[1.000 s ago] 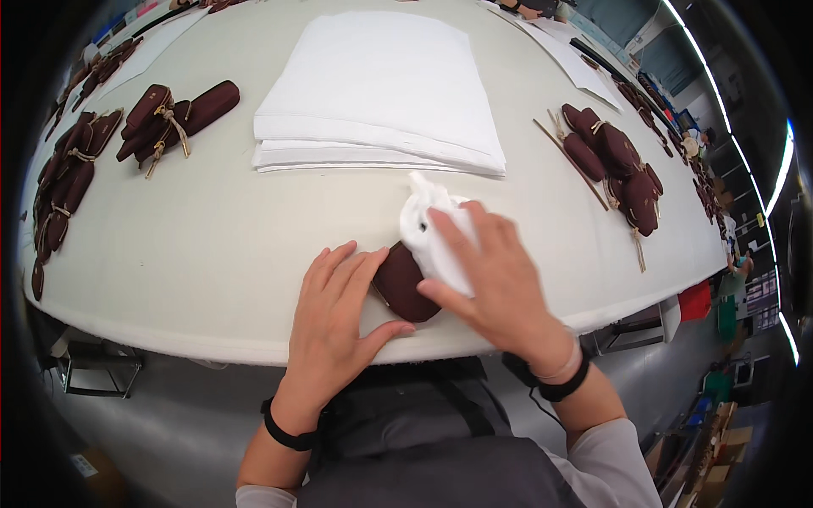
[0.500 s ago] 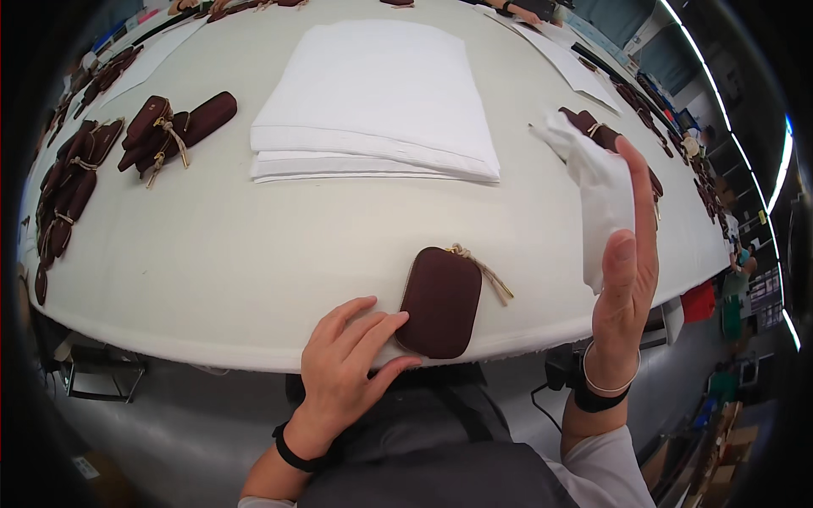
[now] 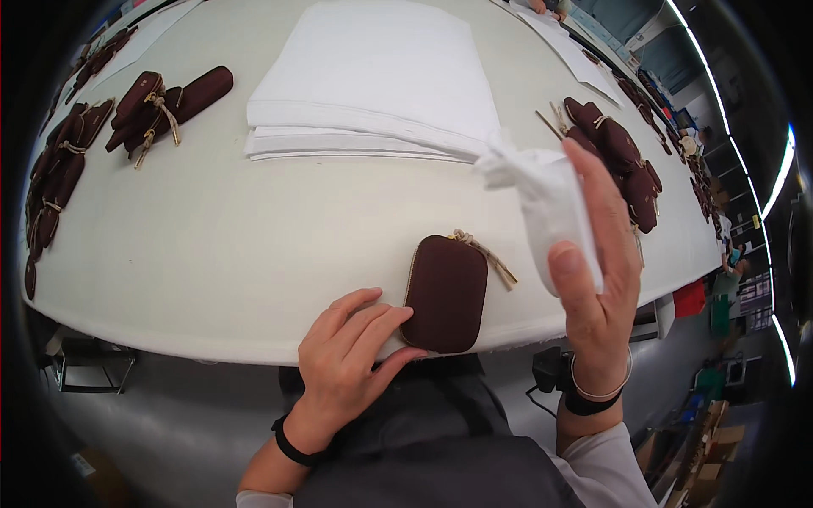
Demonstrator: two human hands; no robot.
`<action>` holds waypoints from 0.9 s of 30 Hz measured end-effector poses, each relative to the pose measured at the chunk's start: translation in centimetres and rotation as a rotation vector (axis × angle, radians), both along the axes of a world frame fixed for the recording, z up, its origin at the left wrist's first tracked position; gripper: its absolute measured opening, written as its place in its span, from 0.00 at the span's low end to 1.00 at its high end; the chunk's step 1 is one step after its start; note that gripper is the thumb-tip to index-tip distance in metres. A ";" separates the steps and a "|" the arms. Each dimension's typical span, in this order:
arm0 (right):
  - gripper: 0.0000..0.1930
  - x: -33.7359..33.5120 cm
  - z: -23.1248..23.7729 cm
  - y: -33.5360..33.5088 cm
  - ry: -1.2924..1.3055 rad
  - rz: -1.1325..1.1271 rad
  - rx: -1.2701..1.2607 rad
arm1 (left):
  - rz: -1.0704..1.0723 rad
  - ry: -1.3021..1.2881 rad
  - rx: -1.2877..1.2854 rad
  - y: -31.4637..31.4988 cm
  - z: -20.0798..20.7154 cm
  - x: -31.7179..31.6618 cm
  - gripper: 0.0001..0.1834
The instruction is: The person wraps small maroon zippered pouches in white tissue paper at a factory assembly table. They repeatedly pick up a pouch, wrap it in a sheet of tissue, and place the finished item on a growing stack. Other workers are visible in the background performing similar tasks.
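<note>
Observed at near edge of white table (image 3: 195,245): 1 dark burgundy zip pouch (image 3: 445,296), lying flat, with knotted beige cord pull (image 3: 485,253) trailing from upper right corner. Cannot see inside; cannot tell whether filled. Recorded for left hand (image 3: 347,364): loosely spread, touching left side of pouch with fingertips, thumb at lower left corner. For right hand (image 3: 611,296): pinching white cloth (image 3: 549,216) between thumb and fingers, held above table, right of pouch and apart from it. Logged farther back: stack of white sheets (image 3: 373,85), between left pouch pile (image 3: 203,93) and right pouch pile (image 3: 640,196); contents likewise hidden.
</note>
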State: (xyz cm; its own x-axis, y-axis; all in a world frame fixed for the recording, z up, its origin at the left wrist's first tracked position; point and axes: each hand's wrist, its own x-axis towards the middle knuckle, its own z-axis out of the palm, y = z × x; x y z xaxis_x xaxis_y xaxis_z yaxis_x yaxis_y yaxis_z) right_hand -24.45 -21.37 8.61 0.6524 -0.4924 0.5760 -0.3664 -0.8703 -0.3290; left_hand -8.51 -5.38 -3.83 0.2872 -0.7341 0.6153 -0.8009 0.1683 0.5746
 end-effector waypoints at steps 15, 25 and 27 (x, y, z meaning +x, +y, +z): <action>0.34 0.2 -0.2 1.1 -0.344 0.062 0.381 | -0.012 0.029 0.007 0.1 0.0 0.1 0.28; 0.34 -0.2 -3.1 1.5 0.105 0.076 0.098 | -0.032 0.043 0.054 0.2 0.4 0.1 0.26; 0.35 -0.9 -1.5 1.8 -0.071 0.106 0.065 | -0.014 0.031 0.042 0.1 0.5 0.3 0.26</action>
State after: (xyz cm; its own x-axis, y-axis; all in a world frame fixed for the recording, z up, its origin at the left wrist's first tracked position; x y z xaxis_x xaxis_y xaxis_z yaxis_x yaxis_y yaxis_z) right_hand -25.32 -19.60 7.10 0.6616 -0.4606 0.5917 -0.2470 -0.8789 -0.4080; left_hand -8.19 -5.32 -3.37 0.2950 -0.7633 0.5747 -0.7801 0.1549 0.6062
